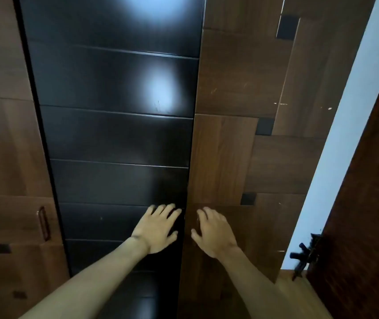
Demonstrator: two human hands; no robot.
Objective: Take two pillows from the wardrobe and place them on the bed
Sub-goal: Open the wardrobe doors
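While wardrobe [115, 134] shut (pillows hidden), left hand [155, 229] & right hand [214, 233] fingers spread, empty.

White wall [336, 157] strip right; dark wooden door [372, 203] with black handle [303, 259]; light wood floor [292, 286].

Both bare arms reach forward; the left hand [157, 227] and right hand [214, 233] are side by side, fingers spread.
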